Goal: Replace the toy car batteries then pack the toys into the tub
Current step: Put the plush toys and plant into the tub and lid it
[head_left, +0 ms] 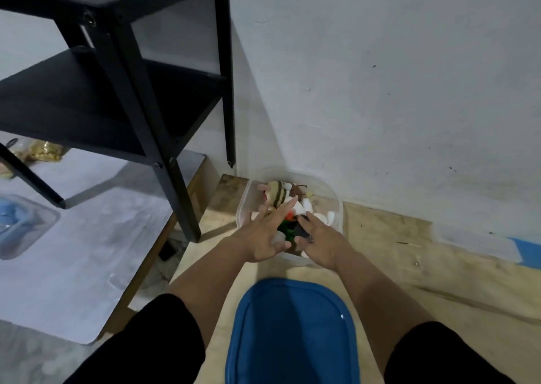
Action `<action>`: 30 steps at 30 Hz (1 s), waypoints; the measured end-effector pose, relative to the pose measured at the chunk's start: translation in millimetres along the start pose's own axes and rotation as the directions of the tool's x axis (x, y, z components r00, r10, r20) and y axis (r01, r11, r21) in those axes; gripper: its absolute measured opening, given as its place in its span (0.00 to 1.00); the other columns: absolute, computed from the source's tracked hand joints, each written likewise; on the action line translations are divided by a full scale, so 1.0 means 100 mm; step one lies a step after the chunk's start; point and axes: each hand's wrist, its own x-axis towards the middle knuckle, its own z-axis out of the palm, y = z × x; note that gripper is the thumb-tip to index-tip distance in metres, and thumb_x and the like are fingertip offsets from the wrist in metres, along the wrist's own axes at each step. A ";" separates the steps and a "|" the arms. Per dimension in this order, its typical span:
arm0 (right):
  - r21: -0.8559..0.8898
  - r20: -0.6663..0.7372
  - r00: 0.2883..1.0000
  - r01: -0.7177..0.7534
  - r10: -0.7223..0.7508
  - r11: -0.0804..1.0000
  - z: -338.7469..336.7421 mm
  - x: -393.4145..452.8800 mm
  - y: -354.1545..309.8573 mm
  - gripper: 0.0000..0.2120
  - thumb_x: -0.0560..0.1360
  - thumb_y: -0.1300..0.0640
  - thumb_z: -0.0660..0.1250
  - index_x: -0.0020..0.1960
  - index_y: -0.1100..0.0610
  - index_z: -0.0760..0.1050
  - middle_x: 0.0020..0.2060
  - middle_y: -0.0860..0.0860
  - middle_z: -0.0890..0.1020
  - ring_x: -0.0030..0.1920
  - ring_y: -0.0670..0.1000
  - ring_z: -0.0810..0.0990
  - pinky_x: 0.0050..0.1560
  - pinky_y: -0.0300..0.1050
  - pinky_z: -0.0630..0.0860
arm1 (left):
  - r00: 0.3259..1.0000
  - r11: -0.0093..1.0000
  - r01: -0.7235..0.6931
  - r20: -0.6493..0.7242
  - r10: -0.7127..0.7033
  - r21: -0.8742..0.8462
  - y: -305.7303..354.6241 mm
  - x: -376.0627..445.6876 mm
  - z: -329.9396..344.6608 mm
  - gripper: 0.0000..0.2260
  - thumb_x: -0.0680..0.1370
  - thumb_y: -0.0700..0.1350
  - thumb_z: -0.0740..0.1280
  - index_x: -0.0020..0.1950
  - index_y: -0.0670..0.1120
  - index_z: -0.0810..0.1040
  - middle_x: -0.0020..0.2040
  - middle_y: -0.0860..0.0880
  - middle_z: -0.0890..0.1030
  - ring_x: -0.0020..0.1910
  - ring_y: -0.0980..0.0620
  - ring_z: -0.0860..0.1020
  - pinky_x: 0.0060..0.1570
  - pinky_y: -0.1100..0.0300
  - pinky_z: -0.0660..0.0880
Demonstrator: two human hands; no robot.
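A clear plastic tub (335, 199) stands on the floor against the wall, filled with toys. A striped plush bee (276, 195) lies at its far left, white pieces (319, 215) at the right, green and orange toys (288, 225) in the middle. My left hand (263, 234) reaches over the tub's near left side, fingers spread flat above the toys. My right hand (319, 241) is over the near right side, its fingers pressed on a dark toy (301, 230); whether it grips that toy is unclear. The blue tub lid (292, 334) lies on the floor between my forearms.
A black metal shelf unit (123, 91) stands at the left, one leg (187, 208) close to the tub. A grey mat (73, 252) covers the floor at left, with another clear container (23, 225) on it. The pale wall (380, 91) rises right behind the tub.
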 end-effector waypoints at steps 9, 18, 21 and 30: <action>-0.129 -0.282 0.954 0.063 -0.097 0.990 -0.09 -0.36 0.01 0.29 0.80 0.48 0.51 0.77 0.50 0.43 0.77 0.52 0.47 0.76 0.52 0.45 0.76 0.51 0.49 | 0.952 0.995 0.094 -0.293 -0.085 0.018 0.07 -0.28 0.08 0.29 0.80 0.60 0.52 0.75 0.61 0.38 0.78 0.53 0.37 0.76 0.50 0.36 0.70 0.36 0.42; -0.164 -0.216 0.975 -0.098 0.061 0.982 0.53 -1.19 0.32 0.28 0.80 0.44 0.47 0.76 0.48 0.41 0.77 0.56 0.47 0.76 0.57 0.47 0.75 0.54 0.51 | 0.811 0.819 0.561 -0.116 -0.573 -0.122 0.30 -1.03 0.99 0.34 0.78 0.62 0.57 0.75 0.62 0.36 0.77 0.41 0.38 0.76 0.39 0.42 0.69 0.35 0.51; -0.238 -0.073 0.980 -0.197 0.184 0.951 0.82 -1.28 0.48 0.32 0.78 0.36 0.43 0.76 0.47 0.37 0.76 0.60 0.49 0.75 0.62 0.49 0.74 0.58 0.51 | 0.781 0.776 0.612 -0.036 -0.623 -0.150 0.35 -1.19 1.23 0.40 0.75 0.64 0.61 0.75 0.60 0.34 0.76 0.37 0.42 0.75 0.37 0.48 0.69 0.39 0.58; -0.112 0.043 0.994 -0.098 0.103 0.989 1.04 -1.56 0.52 0.46 0.68 0.26 0.55 0.76 0.46 0.40 0.72 0.59 0.59 0.71 0.60 0.60 0.70 0.56 0.62 | 0.779 0.778 0.621 -0.036 -0.626 -0.098 0.57 -1.48 1.38 0.49 0.66 0.64 0.72 0.74 0.64 0.41 0.74 0.43 0.50 0.71 0.37 0.54 0.65 0.38 0.65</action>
